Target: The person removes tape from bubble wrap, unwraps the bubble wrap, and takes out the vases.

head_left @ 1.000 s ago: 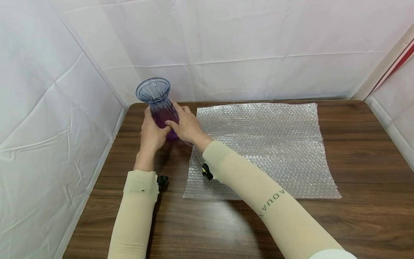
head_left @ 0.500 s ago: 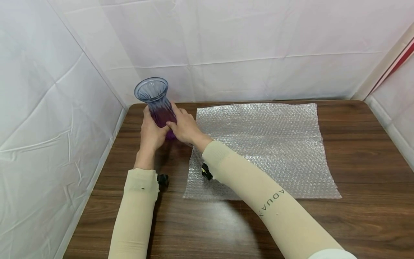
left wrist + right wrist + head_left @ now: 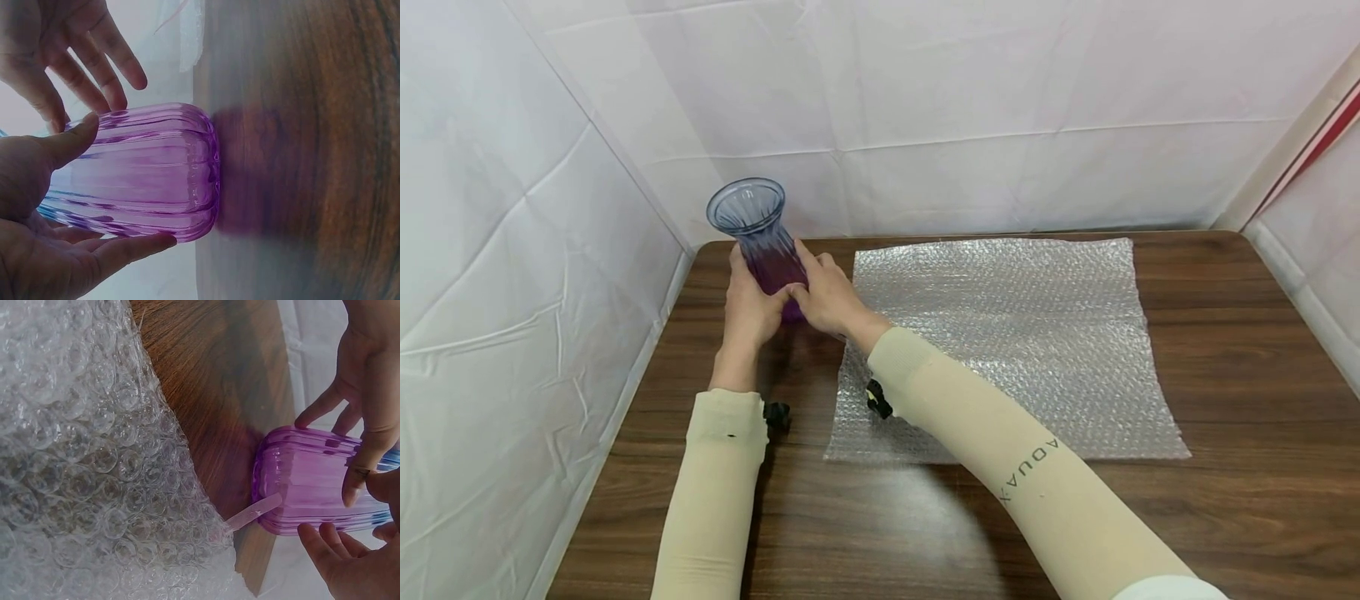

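A ribbed glass vase [image 3: 771, 258], blue at its flared rim and purple toward the base, is between my two hands at the table's far left. My left hand [image 3: 750, 308] holds its left side, with the thumb across the front and fingers along the glass. My right hand [image 3: 831, 302] holds the right side, its thumb close to the left thumb. In the left wrist view the purple base [image 3: 197, 175] is close to the tabletop; whether it touches cannot be told. Most of the right fingers are hidden behind the vase in the head view.
A bubble wrap sheet [image 3: 1015, 333] lies flat to the right, partly under the right forearm. A pale translucent strip [image 3: 255, 512] appears between its edge and the vase base. White cloth walls [image 3: 962, 108] stand behind and beside the wooden table [image 3: 1225, 375].
The vase has shifted slightly left, its rim moving a little farther left than its lower part. Both hands keep their hold with little movement.
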The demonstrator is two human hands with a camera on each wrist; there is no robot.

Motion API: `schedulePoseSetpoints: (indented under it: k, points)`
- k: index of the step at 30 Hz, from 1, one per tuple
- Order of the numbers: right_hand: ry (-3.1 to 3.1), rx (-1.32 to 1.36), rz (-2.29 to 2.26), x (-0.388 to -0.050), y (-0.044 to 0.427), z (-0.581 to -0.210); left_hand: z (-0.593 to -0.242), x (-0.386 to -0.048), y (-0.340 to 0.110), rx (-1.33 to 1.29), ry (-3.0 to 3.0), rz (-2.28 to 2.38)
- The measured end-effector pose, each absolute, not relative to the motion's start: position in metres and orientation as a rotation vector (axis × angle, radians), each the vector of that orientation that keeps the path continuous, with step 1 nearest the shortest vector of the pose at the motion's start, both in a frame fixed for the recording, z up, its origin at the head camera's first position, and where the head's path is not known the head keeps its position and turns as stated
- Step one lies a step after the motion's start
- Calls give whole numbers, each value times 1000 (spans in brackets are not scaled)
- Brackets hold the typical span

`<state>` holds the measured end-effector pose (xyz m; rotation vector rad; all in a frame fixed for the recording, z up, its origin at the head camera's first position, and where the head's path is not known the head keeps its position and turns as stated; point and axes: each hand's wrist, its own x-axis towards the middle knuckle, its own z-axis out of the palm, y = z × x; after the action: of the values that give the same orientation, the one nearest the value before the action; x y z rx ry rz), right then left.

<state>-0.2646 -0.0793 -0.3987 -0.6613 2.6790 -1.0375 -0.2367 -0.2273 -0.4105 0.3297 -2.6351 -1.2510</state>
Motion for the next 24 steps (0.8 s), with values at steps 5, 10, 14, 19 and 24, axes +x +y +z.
schedulePoseSetpoints:
  k: [5,10,14,19,24]
  points:
    - [2690,-665,-1030,-264,-79,-399,-412,-238,-228,318,-2637,-1255]
    - [2683,-677,-1057,-264,-79,-400,-413,-237,-227,309,-2647,-1255]
    - [2657,-675,-1087,-263,-77,-401,-414,-237,-226,308,-2655,-1248]
    - [2588,-668,-1133,-264,-75,-400,-414,-235,-226,312,-2668,-1246]
    - [2527,-658,-1129,-267,-72,-400,-414,-234,-226,330,-2683,-1246]
